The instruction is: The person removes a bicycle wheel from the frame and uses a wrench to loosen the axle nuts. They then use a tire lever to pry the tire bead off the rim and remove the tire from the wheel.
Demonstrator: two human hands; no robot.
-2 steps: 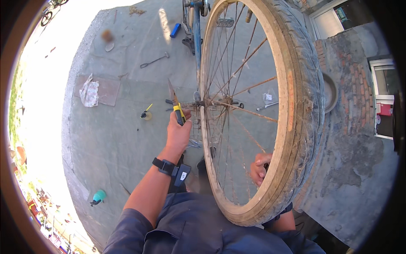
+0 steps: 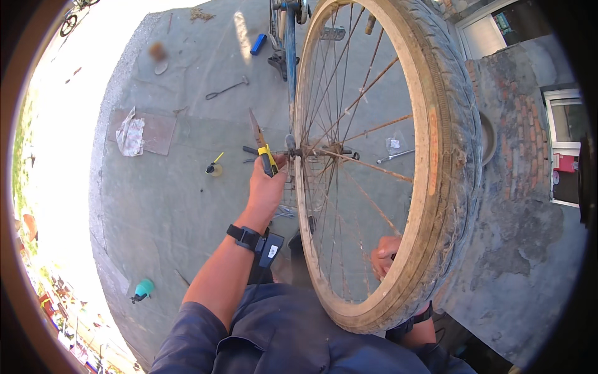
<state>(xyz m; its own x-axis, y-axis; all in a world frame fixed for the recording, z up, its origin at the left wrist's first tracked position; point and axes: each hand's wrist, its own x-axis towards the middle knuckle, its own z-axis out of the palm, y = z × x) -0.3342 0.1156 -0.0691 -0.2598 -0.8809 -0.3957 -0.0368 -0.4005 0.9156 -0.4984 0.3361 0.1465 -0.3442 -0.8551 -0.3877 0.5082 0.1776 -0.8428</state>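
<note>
Gripping a yellow-and-black-handled tool with a long, tapering tip (image 2: 266, 161), the bare left hand (image 2: 266, 186) is pointing that tip away from the body. Just right of it, a bicycle wheel with a pale rim, rusty spokes and a worn dark tyre (image 2: 425, 149) is rising, its hub near the left fingertips. The bare right hand (image 2: 383, 257) is showing past the spokes, fingers curling, the rim partly hiding it; whether it is holding anything, I cannot tell. Left of the left hand, a small yellow-spouted bottle (image 2: 215, 169) is standing; ahead, a blue metal bicycle frame (image 2: 290, 71) is extending away.
</note>
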